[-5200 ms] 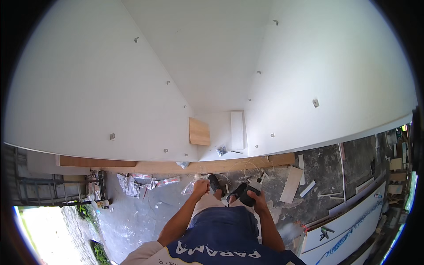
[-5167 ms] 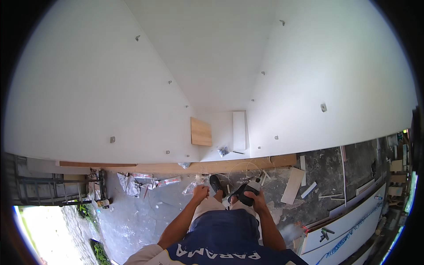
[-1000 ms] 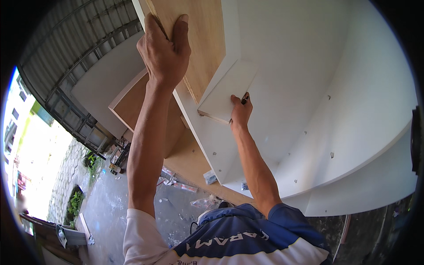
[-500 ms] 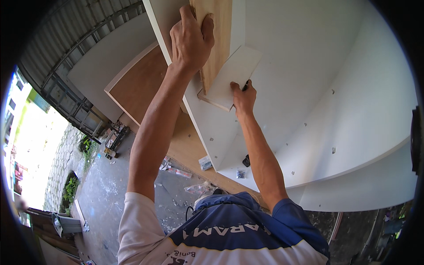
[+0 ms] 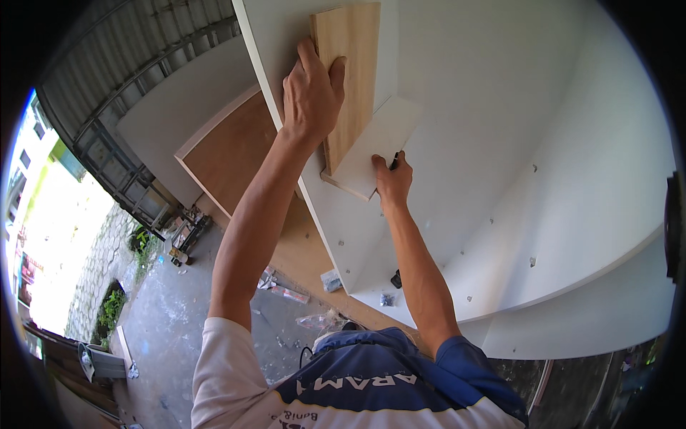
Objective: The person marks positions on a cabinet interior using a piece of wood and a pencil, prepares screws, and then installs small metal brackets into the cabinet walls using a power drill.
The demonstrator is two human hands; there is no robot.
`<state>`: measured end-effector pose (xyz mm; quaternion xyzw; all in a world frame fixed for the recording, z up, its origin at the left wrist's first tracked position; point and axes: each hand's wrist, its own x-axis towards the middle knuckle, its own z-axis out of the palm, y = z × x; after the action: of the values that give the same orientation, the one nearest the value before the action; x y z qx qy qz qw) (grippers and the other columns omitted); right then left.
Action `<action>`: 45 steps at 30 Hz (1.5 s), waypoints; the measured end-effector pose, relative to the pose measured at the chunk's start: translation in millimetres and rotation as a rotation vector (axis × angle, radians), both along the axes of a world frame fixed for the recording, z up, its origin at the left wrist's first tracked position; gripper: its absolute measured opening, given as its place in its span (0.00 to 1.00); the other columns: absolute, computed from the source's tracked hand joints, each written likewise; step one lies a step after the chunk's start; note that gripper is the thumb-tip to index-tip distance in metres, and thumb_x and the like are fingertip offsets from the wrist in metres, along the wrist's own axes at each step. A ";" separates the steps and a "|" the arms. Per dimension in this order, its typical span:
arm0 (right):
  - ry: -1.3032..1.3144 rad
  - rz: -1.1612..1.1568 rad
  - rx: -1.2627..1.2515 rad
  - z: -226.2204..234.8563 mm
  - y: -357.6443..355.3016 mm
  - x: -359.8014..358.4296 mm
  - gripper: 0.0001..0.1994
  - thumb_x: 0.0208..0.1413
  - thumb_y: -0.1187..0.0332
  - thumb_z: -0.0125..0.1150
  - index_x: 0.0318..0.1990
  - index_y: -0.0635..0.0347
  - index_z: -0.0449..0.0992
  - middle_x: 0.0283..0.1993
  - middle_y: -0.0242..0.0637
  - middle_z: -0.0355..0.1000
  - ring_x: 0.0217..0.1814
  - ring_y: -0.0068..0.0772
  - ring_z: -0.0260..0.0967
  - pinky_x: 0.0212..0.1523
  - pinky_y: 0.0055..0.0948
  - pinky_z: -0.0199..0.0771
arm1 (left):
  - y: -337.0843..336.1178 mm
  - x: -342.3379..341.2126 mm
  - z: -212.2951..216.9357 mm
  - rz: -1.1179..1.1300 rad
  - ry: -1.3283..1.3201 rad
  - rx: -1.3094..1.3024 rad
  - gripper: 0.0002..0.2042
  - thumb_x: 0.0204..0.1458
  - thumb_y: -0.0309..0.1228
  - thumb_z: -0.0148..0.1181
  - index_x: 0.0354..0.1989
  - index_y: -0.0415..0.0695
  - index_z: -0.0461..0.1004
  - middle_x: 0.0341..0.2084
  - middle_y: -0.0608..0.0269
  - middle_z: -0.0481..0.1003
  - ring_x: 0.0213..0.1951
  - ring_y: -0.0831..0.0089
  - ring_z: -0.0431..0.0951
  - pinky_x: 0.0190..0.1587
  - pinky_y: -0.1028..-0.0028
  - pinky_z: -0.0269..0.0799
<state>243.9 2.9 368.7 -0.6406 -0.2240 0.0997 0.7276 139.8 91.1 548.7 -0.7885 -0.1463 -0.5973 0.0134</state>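
Note:
My left hand [image 5: 313, 96] is closed on the left edge of a light wooden board [image 5: 351, 71], thumb over its front face. The board stands against the inner side of a white cabinet panel [image 5: 266, 53]. Its lower end meets a small white board [image 5: 375, 143], which juts out at an angle. My right hand [image 5: 393, 182] grips the near right edge of this white board, thumb on top. A short black, pen-like thing [image 5: 394, 161] shows between its thumb and fingers; its exact kind is unclear.
Large white cabinet walls [image 5: 493, 93] surround the boards on the right. Below lie a small plastic bag of hardware [image 5: 387, 299] and a black object [image 5: 396, 278]. A brown panel [image 5: 236, 146] leans at the left. Scraps and plastic wrapping [image 5: 321, 319] litter the grey floor.
The view has tilted up slightly, so the hands and boards appear lower and the wooden board's top end shows. Both hands keep their grips.

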 end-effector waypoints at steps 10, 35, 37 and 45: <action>-0.080 -0.006 0.009 3.0 -0.4 4.6 0.20 0.49 0.66 0.63 0.46 0.71 0.69 0.37 0.52 0.78 0.38 0.47 0.77 0.45 0.38 0.74 | -17.3 -14.3 17.3 0.366 0.063 0.186 0.36 0.45 0.35 0.73 0.60 0.36 0.60 0.48 0.46 0.72 0.56 0.51 0.66 0.53 0.56 0.63; 0.141 0.210 0.233 -4.0 -3.6 -2.8 0.33 0.47 0.72 0.63 0.64 0.62 0.61 0.42 0.42 0.74 0.44 0.34 0.71 0.49 0.32 0.71 | -23.2 -32.4 48.4 0.756 0.763 0.544 0.46 0.31 0.54 0.76 0.60 0.45 0.67 0.68 0.33 0.50 0.70 0.43 0.46 0.70 0.49 0.38; 0.159 0.227 0.307 1.1 -9.5 0.5 0.32 0.48 0.72 0.63 0.64 0.62 0.62 0.37 0.38 0.72 0.35 0.28 0.69 0.36 0.28 0.71 | -24.9 -27.1 52.0 0.741 0.764 0.544 0.45 0.31 0.54 0.76 0.60 0.45 0.67 0.68 0.33 0.50 0.70 0.43 0.46 0.70 0.49 0.38; 0.272 0.227 0.283 6.2 -15.4 -5.1 0.27 0.52 0.73 0.61 0.61 0.63 0.64 0.21 0.22 0.60 0.16 0.12 0.47 0.16 0.21 0.43 | -14.6 -27.8 42.5 0.765 0.746 0.589 0.45 0.29 0.55 0.76 0.58 0.45 0.69 0.66 0.35 0.52 0.68 0.44 0.49 0.69 0.50 0.40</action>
<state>238.7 -12.5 374.9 -0.4833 -0.2064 0.2339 0.8180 112.0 76.5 591.2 -0.7993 -0.2333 -0.2492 0.4946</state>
